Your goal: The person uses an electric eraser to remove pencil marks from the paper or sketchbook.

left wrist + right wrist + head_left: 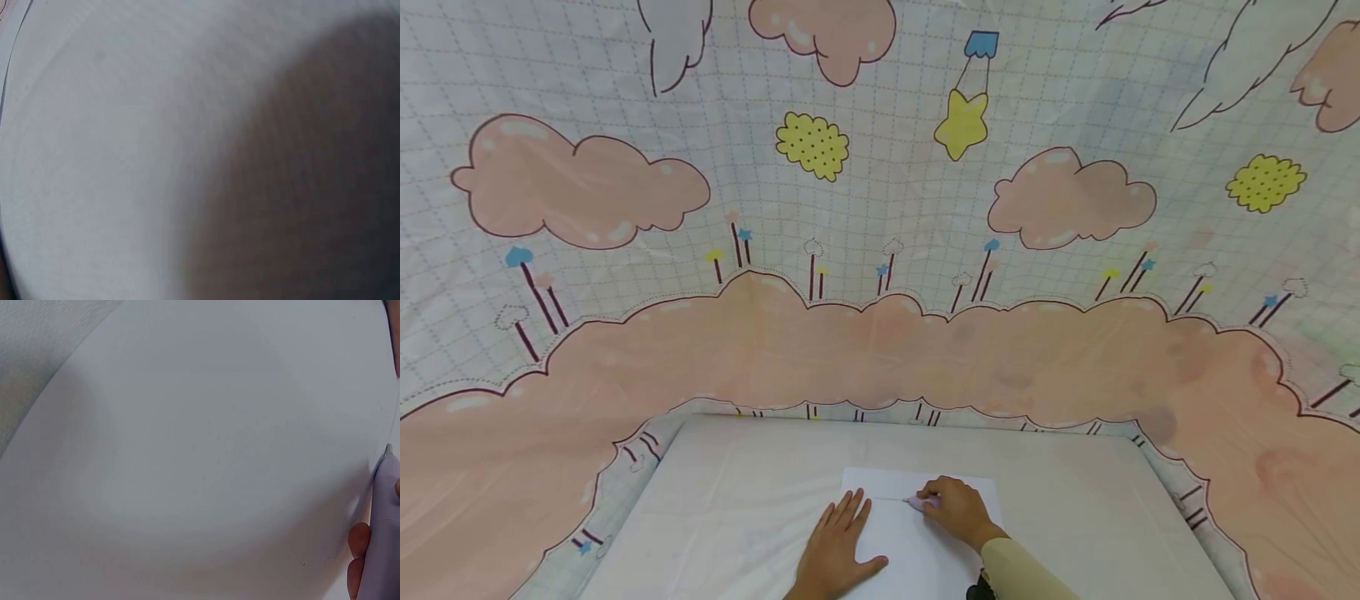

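Gripped by the right hand (957,510), a lilac pen-shaped tool (924,502) meets a faint line (887,499). The left hand (837,546), splayed, presumably steadies the paper sheet (925,560)

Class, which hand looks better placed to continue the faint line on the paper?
Probably the right hand: it holds the lilac pen-like tool, its tip at the end of the line. The left hand rests on the paper, empty.

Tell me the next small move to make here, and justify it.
Probably slide the right hand slightly rightward with the lilac tool, extending the faint line: the tip sits at that line's right end, short of the right edge of the white paper, while the left hand rests across its left edge.
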